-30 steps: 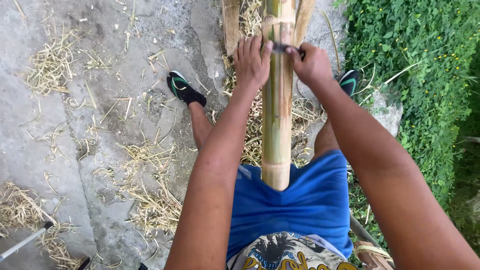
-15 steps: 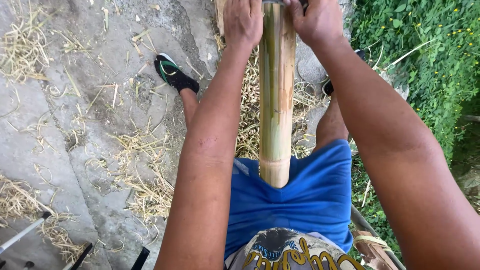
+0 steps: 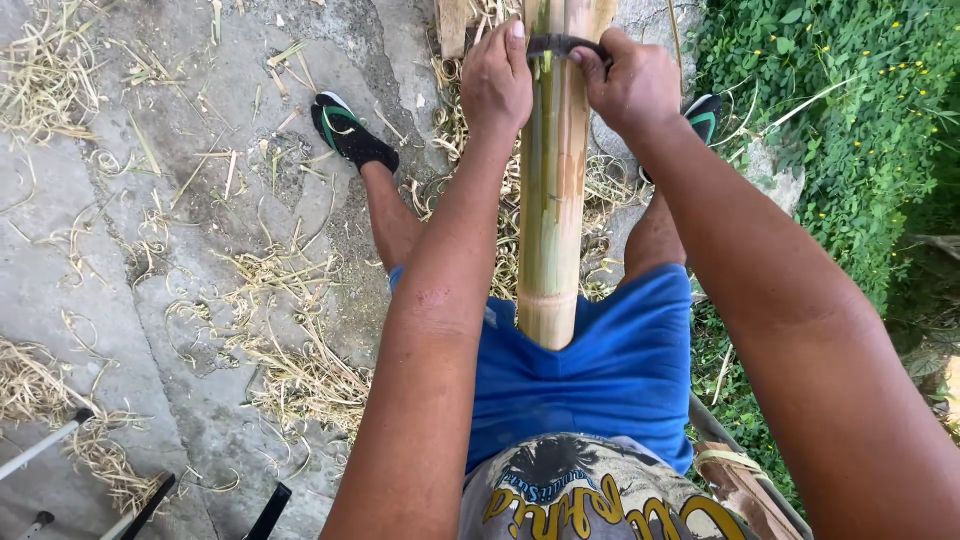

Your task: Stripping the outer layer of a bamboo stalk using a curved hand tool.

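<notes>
Head view: a bamboo pole (image 3: 550, 200) lies lengthwise between the person's legs, its near end resting against the blue shorts (image 3: 590, 370). A dark curved blade (image 3: 562, 44) crosses the pole near its far end. The left hand (image 3: 497, 80) and right hand (image 3: 632, 82) each have fingers closed around one end of the blade. Shavings (image 3: 290, 370) litter the concrete ground (image 3: 120, 270).

The bamboo pole (image 3: 550, 200) runs forward between the person's legs, a hand on either side, straw shavings (image 3: 290, 370) left, bushes (image 3: 850, 110) right.
</notes>
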